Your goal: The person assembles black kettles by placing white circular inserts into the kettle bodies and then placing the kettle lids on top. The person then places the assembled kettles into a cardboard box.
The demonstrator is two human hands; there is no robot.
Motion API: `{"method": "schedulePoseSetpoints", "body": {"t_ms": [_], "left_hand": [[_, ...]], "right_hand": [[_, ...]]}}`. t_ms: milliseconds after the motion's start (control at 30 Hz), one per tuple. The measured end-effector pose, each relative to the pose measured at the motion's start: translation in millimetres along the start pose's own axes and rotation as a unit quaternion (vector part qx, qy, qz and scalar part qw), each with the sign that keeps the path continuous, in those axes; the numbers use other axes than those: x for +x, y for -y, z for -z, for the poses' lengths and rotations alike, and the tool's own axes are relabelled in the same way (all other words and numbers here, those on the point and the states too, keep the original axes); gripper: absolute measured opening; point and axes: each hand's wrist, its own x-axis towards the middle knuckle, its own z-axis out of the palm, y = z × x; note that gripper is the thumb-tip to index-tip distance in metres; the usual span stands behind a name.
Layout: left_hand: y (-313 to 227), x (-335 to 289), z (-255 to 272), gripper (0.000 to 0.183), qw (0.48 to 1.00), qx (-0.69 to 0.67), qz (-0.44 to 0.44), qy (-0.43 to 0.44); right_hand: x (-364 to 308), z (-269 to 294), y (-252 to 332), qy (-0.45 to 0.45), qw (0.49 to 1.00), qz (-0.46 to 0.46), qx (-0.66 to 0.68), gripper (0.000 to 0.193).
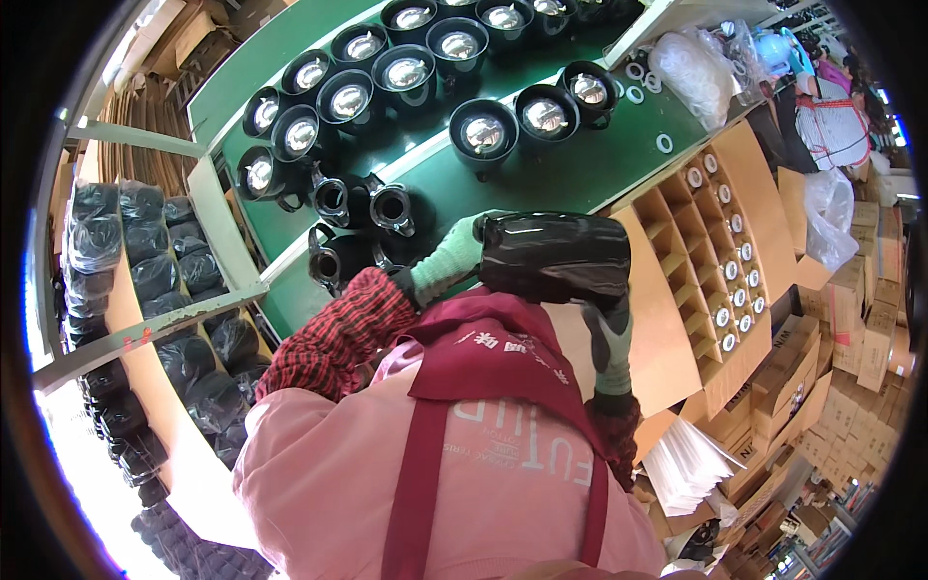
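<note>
A glossy black jug body (pixel 556 256), which looks like a vacuum jug's, lies sideways in front of my chest, held between both hands. My left hand (pixel 449 261), in a pale green glove, grips its left end. My right hand (pixel 609 343), in a grey and green glove, is closed around the lower right end, its fingers partly hidden. Left of the jug body, several black jugs with spouted, open necks stand on the green table (pixel 599 174), among them one jug (pixel 391 210). Beyond stand several wide black jug bodies with shiny silver rounded ends inside, such as one jug body (pixel 483 135).
An open carton (pixel 677 261) with cardboard dividers holds several round silver-and-white tops on the right. White rings (pixel 664 143) and a clear plastic bag (pixel 691 77) lie on the table's far right. Bagged black items (pixel 159 271) fill cartons at left. A metal rail (pixel 145 333) crosses there.
</note>
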Motion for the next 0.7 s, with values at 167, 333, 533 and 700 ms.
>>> {"method": "schedulePoseSetpoints", "body": {"t_ms": [167,333,533,700], "left_hand": [[37,15,29,0.046,0.980,0.037,0.071,-0.183],[32,10,10,0.050,0.961,0.021,0.025,-0.274],[15,32,-45,0.066,0.889,0.395,-0.188,-0.133],[24,45,-32,0.065,0.917,0.386,-0.047,-0.091]], "right_hand": [[57,-29,12,0.015,0.980,0.057,-0.190,0.048],[120,-38,-41,0.044,0.754,0.284,-0.590,0.030],[169,-31,-125,0.097,0.670,0.357,-0.644,0.032],[124,34,-51,-0.078,0.778,0.265,-0.564,0.035]]}}
